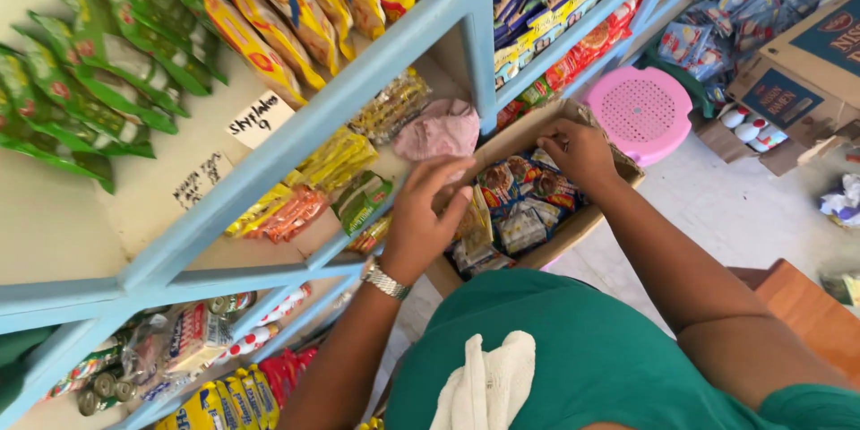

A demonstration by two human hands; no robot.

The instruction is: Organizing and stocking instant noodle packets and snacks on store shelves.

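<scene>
Both hands are working in the cardboard box [598,215] of snack packets [524,202], which is sitting beside the blue shelf [358,90]. The box's long axis is running diagonally, upper-right to lower-left. Left hand [421,215] is curling loosely over a packet; right hand [580,150] is pinching packets at the far edge.

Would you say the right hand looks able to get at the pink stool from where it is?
Probably yes: the right hand rests in the box of packets, and the stool sits just past it with nothing between.
</scene>
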